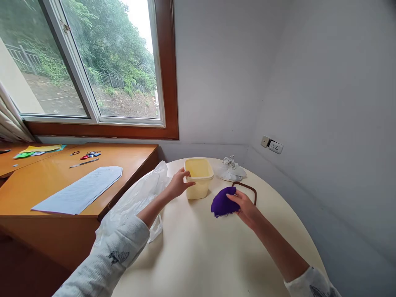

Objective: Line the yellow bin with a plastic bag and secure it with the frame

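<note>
My left hand (180,184) grips the near left rim of a pale yellow plastic tub (199,190), which has no lid on. In my right hand (246,208) is a piece of purple cloth (223,203) with a frayed lower edge, pinched between thumb and fingers above the table. Just behind that hand lies a brown frame-like ring with rounded corners (255,193), possibly the tub's lid rim; part of it is hidden by the cloth and hand. What lies at the bottom of the tub cannot be seen.
A clear plastic bag (136,198) spreads over the left side of the round cream table (210,255). A knotted plastic bag (231,170) sits at the back. On the wooden desk (136,154) are paper sheets (80,189), a pen (84,163) and keys (91,155). Walls border the table behind and right.
</note>
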Demonstrator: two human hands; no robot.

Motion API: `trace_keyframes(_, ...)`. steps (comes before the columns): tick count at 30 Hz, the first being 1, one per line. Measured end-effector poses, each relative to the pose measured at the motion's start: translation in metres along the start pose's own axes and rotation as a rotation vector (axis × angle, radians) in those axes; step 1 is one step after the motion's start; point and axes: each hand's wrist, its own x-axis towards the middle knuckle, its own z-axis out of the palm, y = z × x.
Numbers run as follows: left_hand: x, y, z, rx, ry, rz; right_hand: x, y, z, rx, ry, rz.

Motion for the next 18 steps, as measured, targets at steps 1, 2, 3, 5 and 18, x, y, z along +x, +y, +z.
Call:
trace_keyframes(1,-0.007,0.006,0.000,-0.002,-0.003,0.019,0.000,-0.010,-0.002,-0.015,0.013,-0.040)
trace_keyframes(2,-0.014,0.012,0.000,-0.003,-0.005,0.032,0.001,-0.022,-0.002,-0.032,0.023,-0.084)
trace_keyframes(3,-0.021,0.018,0.000,0.000,-0.007,0.040,0.002,-0.033,-0.002,-0.052,0.027,-0.127)
trace_keyframes(5,-0.036,0.028,0.002,0.022,-0.002,0.048,0.004,-0.056,0.002,-0.108,0.007,-0.232)
trace_keyframes(18,-0.094,0.055,0.011,0.190,0.017,0.062,0.028,-0.057,0.050,-0.912,-0.070,-0.758)
